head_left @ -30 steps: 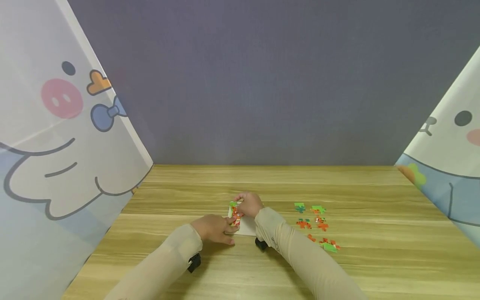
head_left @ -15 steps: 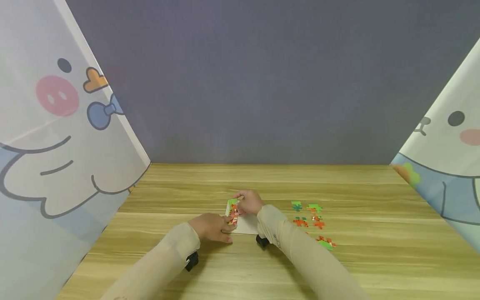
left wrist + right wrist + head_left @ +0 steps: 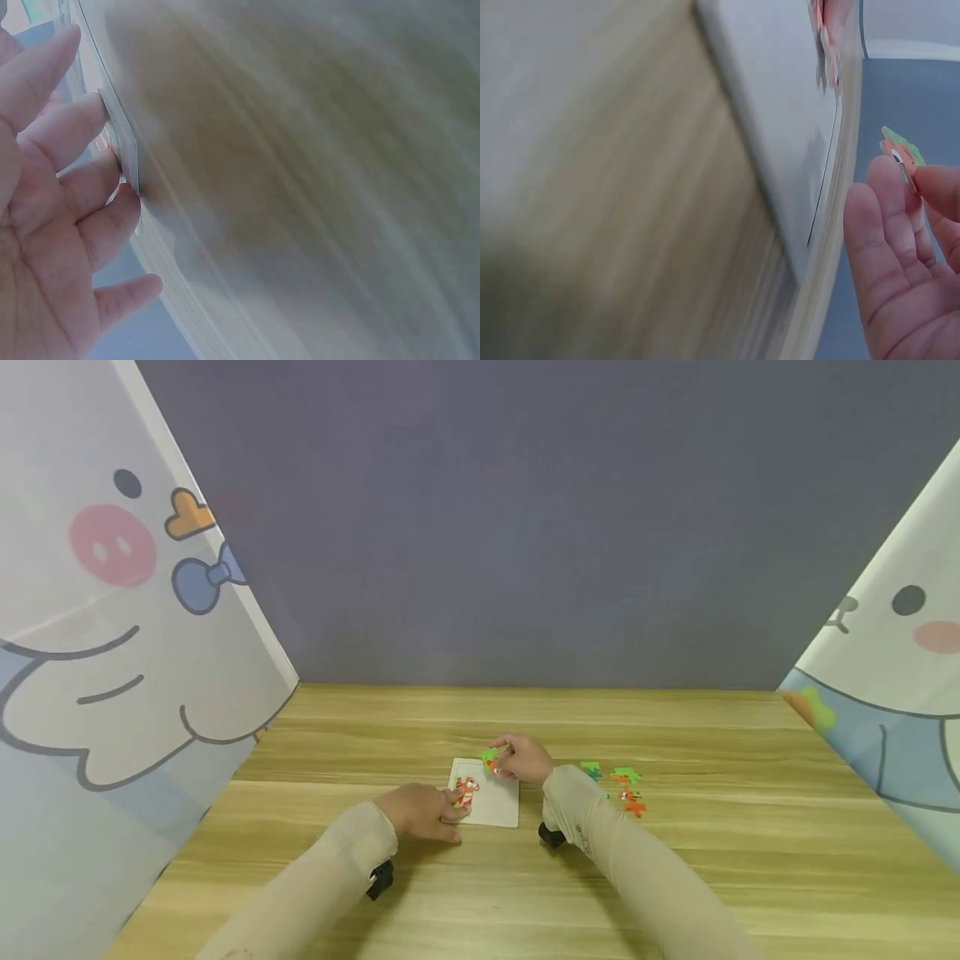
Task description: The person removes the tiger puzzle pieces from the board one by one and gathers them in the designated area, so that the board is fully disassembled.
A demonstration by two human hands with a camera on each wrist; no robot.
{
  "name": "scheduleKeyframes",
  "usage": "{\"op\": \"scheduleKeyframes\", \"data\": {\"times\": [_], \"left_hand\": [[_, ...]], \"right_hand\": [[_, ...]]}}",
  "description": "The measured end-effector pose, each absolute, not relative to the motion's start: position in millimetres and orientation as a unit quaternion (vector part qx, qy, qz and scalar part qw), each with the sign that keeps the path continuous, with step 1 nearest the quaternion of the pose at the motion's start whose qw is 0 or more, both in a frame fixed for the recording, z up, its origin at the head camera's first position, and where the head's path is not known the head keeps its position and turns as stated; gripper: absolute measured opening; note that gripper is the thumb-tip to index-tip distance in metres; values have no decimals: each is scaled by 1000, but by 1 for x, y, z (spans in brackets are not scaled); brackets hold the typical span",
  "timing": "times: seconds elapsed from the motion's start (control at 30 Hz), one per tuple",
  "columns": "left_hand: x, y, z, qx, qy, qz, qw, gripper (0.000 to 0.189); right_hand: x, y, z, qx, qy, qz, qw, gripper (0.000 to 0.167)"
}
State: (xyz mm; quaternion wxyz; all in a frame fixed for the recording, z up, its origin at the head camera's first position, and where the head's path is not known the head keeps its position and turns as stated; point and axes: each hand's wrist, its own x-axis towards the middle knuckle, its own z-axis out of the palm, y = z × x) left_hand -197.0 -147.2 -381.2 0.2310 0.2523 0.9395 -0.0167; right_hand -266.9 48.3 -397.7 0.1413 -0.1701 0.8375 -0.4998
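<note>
A white puzzle board point(image 3: 498, 806) lies on the wooden table, with a joined orange-and-red puzzle section point(image 3: 466, 791) at its lower left. My left hand point(image 3: 426, 812) rests at that corner, its fingertips on the section and against the board's edge; in the left wrist view its fingers point(image 3: 67, 135) are extended. Over the board's far edge, my right hand point(image 3: 527, 760) pinches a green-and-orange puzzle piece point(image 3: 490, 758) between thumb and fingers. The right wrist view shows this piece point(image 3: 904, 156) raised off the board, with a printed eye on it.
Loose puzzle pieces lie to the right: a green one point(image 3: 591, 769), another green one point(image 3: 627, 774) and an orange one point(image 3: 633, 803). The right sleeve point(image 3: 622, 843) covers part of that area. A grey panel point(image 3: 480, 527) stands behind the table, with cartoon-printed sheets at both sides.
My right hand has lifted the green-and-orange piece from the board's upper left and carried it rightward. The orange-and-red section stays under my left hand, which has hardly moved.
</note>
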Motion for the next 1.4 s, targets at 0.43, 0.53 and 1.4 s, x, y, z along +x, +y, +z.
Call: {"op": "scheduleKeyframes", "data": {"times": [0.43, 0.53, 1.4], "left_hand": [[-192, -151, -384, 257, 938, -13, 231, 53], [-192, -151, -384, 256, 938, -11, 232, 54], [-198, -146, -381, 258, 938, -10, 233, 54]], "right_hand": [[-271, 88, -403, -139, 825, -527, 149, 36], [-273, 93, -402, -141, 827, -523, 152, 38], [-274, 164, -392, -148, 839, -497, 162, 42]]}}
